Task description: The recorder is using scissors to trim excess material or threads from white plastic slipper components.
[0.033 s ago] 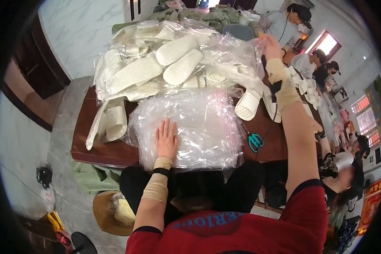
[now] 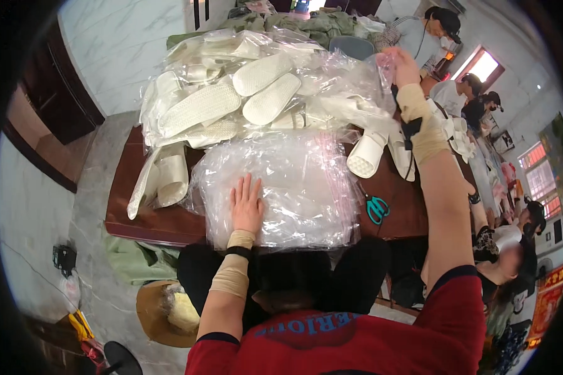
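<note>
Pressing flat on the stack of clear plastic bags at the table's near edge, the left hand lies open while the right hand pinches one raised bag (flimsy, slippery, likely best gripped by its rim).

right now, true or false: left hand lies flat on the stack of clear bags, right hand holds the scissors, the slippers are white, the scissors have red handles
1. The left hand lies flat on the stack of clear plastic bags. True.
2. The right hand holds the scissors. False: it is raised at the far plastic wrapping; the scissors lie on the table.
3. The slippers are white. True.
4. The scissors have red handles. False: the handles are teal.
</note>
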`<state>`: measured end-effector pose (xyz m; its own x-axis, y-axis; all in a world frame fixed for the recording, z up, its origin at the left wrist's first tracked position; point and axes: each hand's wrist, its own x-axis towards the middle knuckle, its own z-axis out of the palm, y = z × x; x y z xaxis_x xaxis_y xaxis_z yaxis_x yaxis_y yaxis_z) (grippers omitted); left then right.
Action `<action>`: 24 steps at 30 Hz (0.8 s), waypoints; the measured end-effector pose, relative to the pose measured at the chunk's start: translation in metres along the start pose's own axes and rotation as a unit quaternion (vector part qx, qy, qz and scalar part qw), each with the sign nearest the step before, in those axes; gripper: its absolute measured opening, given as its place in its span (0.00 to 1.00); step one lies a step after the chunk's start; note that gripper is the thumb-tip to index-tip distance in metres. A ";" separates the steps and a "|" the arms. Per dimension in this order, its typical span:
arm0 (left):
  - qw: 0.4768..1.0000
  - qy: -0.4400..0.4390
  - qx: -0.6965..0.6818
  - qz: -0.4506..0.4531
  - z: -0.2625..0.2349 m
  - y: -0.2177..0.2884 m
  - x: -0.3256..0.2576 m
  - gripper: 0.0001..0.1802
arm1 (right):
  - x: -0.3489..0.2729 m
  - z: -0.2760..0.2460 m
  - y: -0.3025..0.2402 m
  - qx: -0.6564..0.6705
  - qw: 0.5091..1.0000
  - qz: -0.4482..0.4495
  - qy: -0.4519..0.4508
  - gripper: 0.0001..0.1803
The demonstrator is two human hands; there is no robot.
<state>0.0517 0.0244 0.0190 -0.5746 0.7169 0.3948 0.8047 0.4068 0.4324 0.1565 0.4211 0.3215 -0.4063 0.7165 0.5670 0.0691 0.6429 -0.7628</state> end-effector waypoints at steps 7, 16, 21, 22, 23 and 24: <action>1.000 0.021 -0.001 0.008 0.004 -0.009 -0.004 0.29 | -0.020 0.010 -0.115 0.136 0.980 0.043 -0.138 0.13; 1.000 0.018 0.002 0.003 0.012 -0.009 -0.007 0.28 | -0.104 -0.019 -0.090 0.282 0.902 0.035 -0.325 0.13; 0.989 -0.099 0.110 -0.027 0.028 -0.031 -0.012 0.29 | -0.202 -0.009 -0.025 0.186 0.912 0.125 -0.345 0.20; 0.997 -0.050 0.032 -0.039 0.038 -0.036 -0.013 0.30 | -0.212 -0.016 0.020 0.177 0.910 0.141 -0.349 0.18; 0.998 -0.054 0.022 -0.032 0.039 -0.024 -0.008 0.30 | -0.220 -0.030 0.067 0.163 0.910 0.160 -0.346 0.17; 0.999 -0.042 0.026 -0.007 0.028 -0.015 -0.005 0.30 | -0.230 -0.026 0.082 0.118 0.911 0.270 -0.288 0.16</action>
<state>0.0461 0.0305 -0.0122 -0.5738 0.7544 0.3189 0.8042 0.4454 0.3935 0.2799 0.3158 0.1365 -0.7871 0.6058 -0.1161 0.2305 0.1142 -0.9664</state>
